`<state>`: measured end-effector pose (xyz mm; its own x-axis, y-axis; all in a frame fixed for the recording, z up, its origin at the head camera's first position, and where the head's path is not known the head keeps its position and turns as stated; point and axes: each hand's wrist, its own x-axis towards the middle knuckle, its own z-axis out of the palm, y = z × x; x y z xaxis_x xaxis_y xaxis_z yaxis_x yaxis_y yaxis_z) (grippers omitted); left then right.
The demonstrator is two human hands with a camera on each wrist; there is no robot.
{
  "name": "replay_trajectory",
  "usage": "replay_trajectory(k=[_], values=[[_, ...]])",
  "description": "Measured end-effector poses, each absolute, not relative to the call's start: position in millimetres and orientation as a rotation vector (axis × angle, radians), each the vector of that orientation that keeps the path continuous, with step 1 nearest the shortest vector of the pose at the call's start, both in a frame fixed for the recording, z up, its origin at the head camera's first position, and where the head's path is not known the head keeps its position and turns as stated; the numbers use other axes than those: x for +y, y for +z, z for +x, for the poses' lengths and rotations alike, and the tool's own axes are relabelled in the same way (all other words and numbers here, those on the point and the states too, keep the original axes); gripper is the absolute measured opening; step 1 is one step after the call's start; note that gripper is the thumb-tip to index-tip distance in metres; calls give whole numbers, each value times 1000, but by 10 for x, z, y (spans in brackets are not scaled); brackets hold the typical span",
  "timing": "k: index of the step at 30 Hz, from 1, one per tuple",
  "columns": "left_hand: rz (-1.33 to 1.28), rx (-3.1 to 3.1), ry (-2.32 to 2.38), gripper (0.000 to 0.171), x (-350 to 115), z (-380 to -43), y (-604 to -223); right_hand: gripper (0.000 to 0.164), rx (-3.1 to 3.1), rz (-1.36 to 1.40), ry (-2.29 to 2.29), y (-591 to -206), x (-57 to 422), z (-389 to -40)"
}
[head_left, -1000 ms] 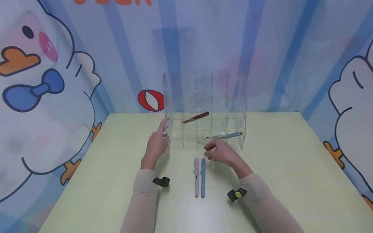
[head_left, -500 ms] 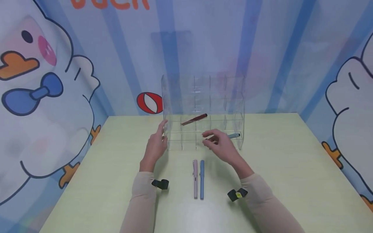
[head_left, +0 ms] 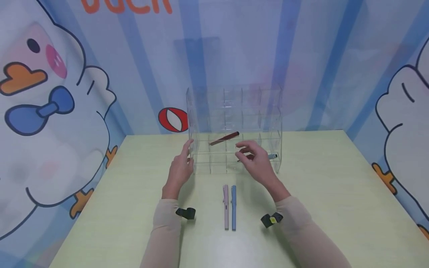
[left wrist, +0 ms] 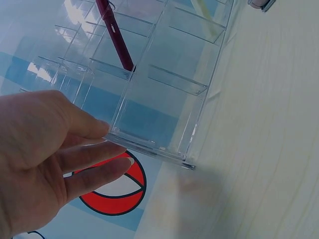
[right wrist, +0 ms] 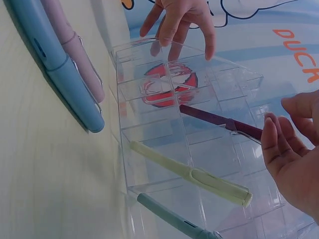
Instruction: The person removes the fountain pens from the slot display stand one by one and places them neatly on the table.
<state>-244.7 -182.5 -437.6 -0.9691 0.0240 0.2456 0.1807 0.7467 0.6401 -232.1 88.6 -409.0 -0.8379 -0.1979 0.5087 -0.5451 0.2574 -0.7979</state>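
A clear acrylic rack (head_left: 234, 123) with many compartments stands on the table. My left hand (head_left: 179, 171) touches its left side panel, thumb and fingers (left wrist: 94, 174) extended at the edge. In front of its lower right part is my right hand (head_left: 258, 163), fingers loosely bent with nothing between them. A dark red pen (head_left: 224, 138) lies slanted in the rack; in the right wrist view its end is near the right fingertips (right wrist: 271, 124). A pale yellow-green pen (right wrist: 192, 174) and a teal pen (right wrist: 174, 216) also lie there. The right hand partly hides the teal one in the head view.
A pink pen (head_left: 226, 208) and a blue pen (head_left: 233, 208) lie side by side on the pale table (head_left: 110, 208), nearer the body than the rack. Behind the rack hangs a blue striped backdrop (head_left: 234, 56) with cartoon ducks.
My right hand has moved up and forward, from just below the teal pen to in front of the rack, now covering much of that pen. The left hand stays at the side panel.
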Motion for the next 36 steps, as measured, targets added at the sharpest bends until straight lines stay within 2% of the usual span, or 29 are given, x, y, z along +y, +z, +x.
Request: replay_trajectory(k=[6,23,36], values=[[-166,-2726,-1008,69,-1813,-2456,-4380,27,-2147,594,1616,-4068,850,-2423],[-165,-2720,-985,69,-1797,-2451,-4353,51,-2230,514,1660,-3997,764,-2597],[-176,-2704,-984,68,-1810,-2421,-4356,54,-2289,526,1633,-4026,686,-2689]])
